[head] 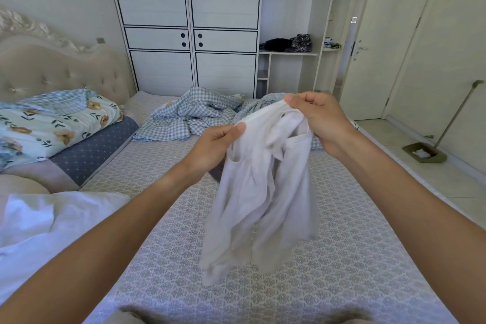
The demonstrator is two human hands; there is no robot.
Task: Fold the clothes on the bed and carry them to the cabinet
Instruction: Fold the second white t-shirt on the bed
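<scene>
- Two hands hold one white garment (260,187) up over the bed (342,258): left hand (213,150) pinches its upper edge between thumb and curled fingers, right hand (320,118) pinches the bunched top likewise.
- Folding looks barely begun; the garment hangs crumpled below the fingers, its shape blurred.
- Beyond the fingertips lies a checked cloth (194,116), unfolded; another white piece (52,221) lies left of the left wrist.
- Farther beyond stands the cabinet (184,21), doors closed, so carrying remains.
- Right of the right hand, a dustpan (424,153) sits on the floor, likely clear of the route.
</scene>
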